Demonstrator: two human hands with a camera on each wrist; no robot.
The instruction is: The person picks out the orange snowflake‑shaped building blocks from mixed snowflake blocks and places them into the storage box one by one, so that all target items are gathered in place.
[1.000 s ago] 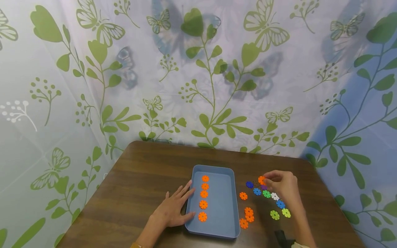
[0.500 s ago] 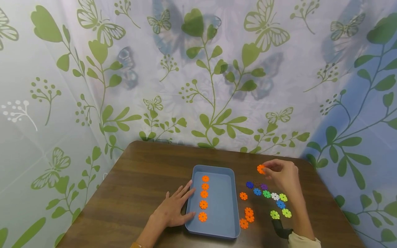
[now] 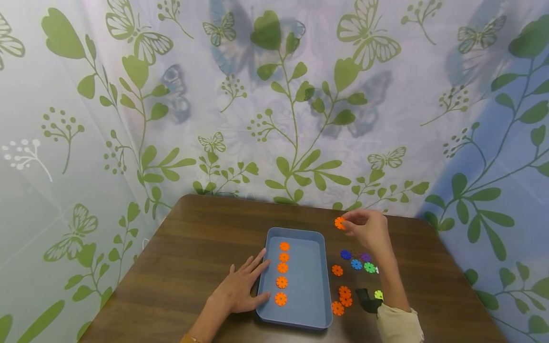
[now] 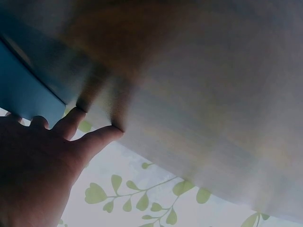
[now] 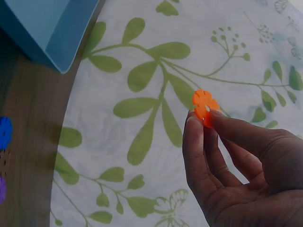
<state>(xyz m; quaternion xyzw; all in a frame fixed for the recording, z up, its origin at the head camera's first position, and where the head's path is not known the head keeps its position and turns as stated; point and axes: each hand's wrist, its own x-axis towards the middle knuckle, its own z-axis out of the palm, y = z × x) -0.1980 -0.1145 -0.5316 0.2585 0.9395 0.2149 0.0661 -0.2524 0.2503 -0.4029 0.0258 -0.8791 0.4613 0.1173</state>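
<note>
Between thumb and fingertips, my right hand (image 3: 366,228) pinches an orange notched disc (image 5: 205,106), raised above the table to the right of the tray's far end. My left hand (image 3: 240,288) lies with fingers spread over the left rim of the blue-grey tray (image 3: 306,286). Inside the tray, several orange discs stand in a column along the left side; one of them is the nearest orange disc (image 3: 280,299). In the left wrist view, the left hand (image 4: 42,156) shows its fingers stretched out beside the tray.
Right of the tray lie several loose orange discs (image 3: 337,308). Farther right are a dark blue disc (image 3: 345,255), a light blue disc (image 3: 356,264), a purple disc (image 3: 365,257) and a green disc (image 3: 369,267). The right forearm partly hides a yellow-green disc (image 3: 378,295). A patterned curtain backs the table (image 3: 214,228).
My right hand has lifted the orange disc from among the coloured discs and carried it up and left towards the tray. The left hand has stayed on the tray's rim.
</note>
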